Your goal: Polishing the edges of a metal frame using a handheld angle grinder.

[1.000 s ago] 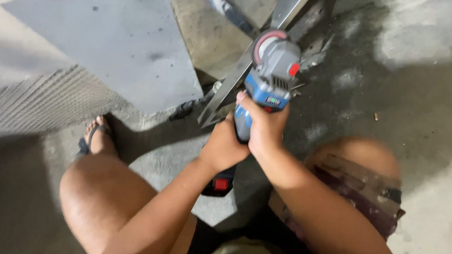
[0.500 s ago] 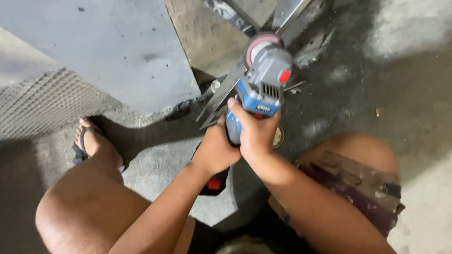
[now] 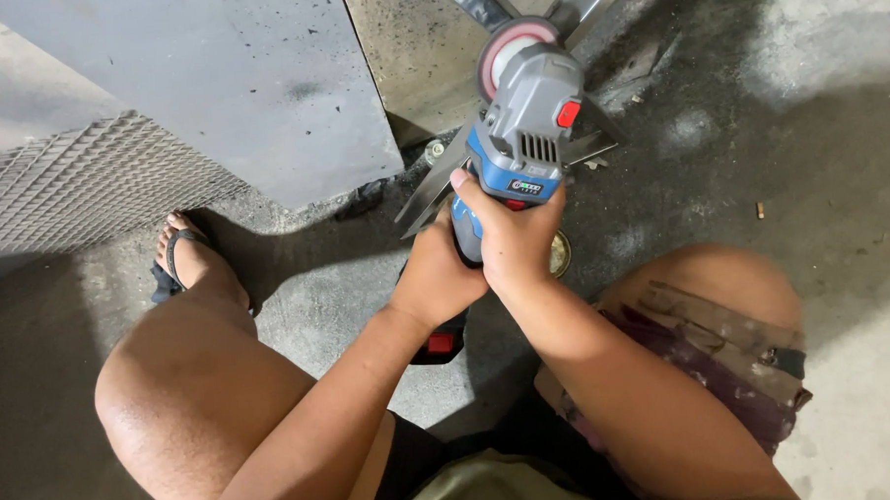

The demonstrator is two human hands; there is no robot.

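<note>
Item: cordless angle grinder (image 3: 520, 129), grey and blue, held at 12 o'clock from the knees, its disc (image 3: 502, 53) set against crossed metal angle bars (image 3: 433, 186) on the concrete floor (image 3: 737, 141). Left hand (image 3: 436, 280) was clenched low on the body; right hand (image 3: 513, 233) was clenched above it. Judged heavy, rigid, prone to kick; best taken two-handed at the body. Battery end (image 3: 438, 341) was mostly hidden; disc contact was hard to make out.
</note>
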